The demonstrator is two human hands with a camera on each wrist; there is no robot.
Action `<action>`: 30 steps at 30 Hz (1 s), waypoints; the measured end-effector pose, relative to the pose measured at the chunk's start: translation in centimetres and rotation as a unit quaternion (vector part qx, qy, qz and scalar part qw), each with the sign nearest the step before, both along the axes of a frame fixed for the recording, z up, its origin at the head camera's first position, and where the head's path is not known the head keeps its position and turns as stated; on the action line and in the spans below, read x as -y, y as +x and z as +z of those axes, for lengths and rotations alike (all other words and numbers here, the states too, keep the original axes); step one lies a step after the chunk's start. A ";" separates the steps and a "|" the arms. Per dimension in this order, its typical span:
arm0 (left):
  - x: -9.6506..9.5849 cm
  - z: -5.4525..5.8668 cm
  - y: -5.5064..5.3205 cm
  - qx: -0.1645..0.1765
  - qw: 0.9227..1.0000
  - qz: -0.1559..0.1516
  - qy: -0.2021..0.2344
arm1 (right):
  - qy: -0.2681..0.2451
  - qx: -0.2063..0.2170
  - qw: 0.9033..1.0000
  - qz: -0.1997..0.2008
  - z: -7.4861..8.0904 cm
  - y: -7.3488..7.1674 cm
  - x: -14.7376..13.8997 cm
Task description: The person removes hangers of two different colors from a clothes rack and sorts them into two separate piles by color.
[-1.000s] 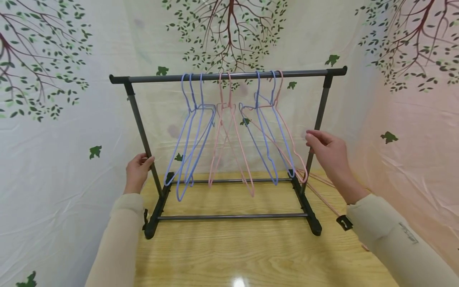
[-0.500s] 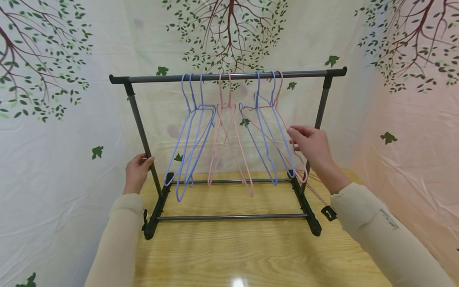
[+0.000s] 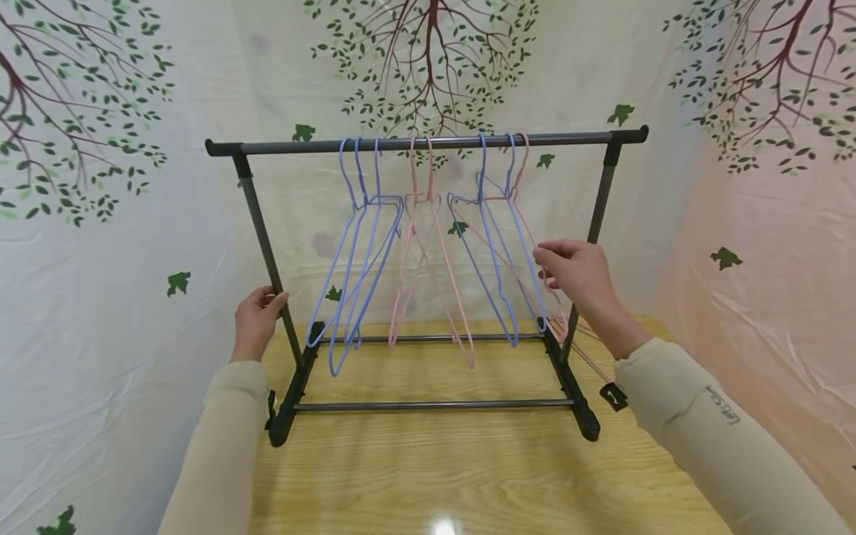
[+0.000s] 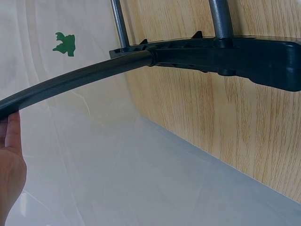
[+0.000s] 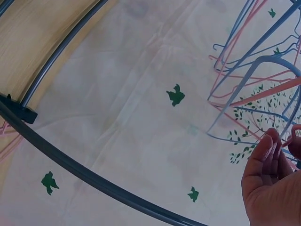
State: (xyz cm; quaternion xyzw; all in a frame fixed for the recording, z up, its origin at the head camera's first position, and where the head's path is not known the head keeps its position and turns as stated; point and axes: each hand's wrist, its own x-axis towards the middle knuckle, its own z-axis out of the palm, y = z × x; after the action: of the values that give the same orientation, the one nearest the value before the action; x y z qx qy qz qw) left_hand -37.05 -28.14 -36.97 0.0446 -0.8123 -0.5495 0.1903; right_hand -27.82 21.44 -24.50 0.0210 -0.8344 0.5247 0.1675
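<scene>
My left hand (image 3: 256, 319) grips the rack's left post (image 3: 267, 253). My right hand (image 3: 576, 273) pinches the rightmost pink wire hanger (image 3: 528, 223) hanging on the top rail (image 3: 428, 143).

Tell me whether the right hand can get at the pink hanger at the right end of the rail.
Probably yes: the right hand is already at the pink hanger, fingers seemingly pinching its wire, and nothing stands between them. The left hand holds the rack's post.
</scene>
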 end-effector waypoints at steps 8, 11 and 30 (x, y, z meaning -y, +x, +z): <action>0.1 0.0 0.0 -0.003 1.000 0.001 0.000 | 0.035 0.002 0.999 -0.018 0.2 0.0 -1.1; 0.1 -0.1 -0.1 -0.002 1.000 0.003 0.003 | 0.053 0.001 0.998 -0.035 0.3 0.0 -1.5; 0.0 -0.2 0.1 -0.004 1.000 0.005 -0.002 | 0.148 -0.062 0.984 -0.083 -0.5 0.5 -2.4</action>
State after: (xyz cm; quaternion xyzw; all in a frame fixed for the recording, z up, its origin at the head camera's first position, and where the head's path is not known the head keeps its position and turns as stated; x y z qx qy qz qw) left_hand -36.93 -28.13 -37.18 0.0462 -0.8126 -0.5470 0.1961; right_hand -27.30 23.79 -24.95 0.0087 -0.8896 0.3776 0.2568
